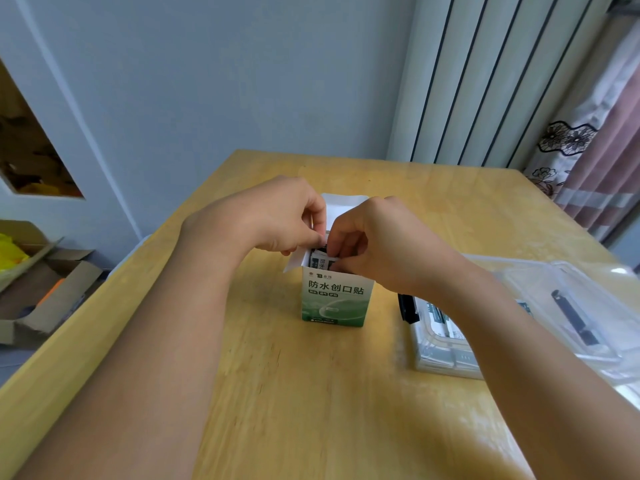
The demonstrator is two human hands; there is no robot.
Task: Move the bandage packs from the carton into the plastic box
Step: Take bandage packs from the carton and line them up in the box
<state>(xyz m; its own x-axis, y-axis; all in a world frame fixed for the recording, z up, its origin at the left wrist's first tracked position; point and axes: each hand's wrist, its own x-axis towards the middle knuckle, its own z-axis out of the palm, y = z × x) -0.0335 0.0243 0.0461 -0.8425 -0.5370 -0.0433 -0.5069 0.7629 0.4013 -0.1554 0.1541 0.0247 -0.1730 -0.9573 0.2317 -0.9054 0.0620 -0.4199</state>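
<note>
Spreading across most of the view, a wooden bench [311, 393], butting against a pale wall with a white ribbed radiator [485, 77] and a patterned curtain [595, 150] at the right. Lying on the floor at the left, open cardboard boxes [38, 285] with yellow stuff inside. Sitting on the bench at the right, the clear plastic box [446, 355], lid [571, 306] swung open beside it, already holding some bandage packs [441, 318], partly hidden under the right forearm. Standing upright at the bench's middle, well apart from the plastic box, the green and white carton [334, 296], top flaps open. Curling over the carton's left rim, the left hand [277, 216], fingertips gripping the flap edge. Reaching into the carton's mouth, the right hand [374, 244], thumb and fingers pinching the top of a bandage pack [320, 259] standing inside, only its upper edge showing.
</note>
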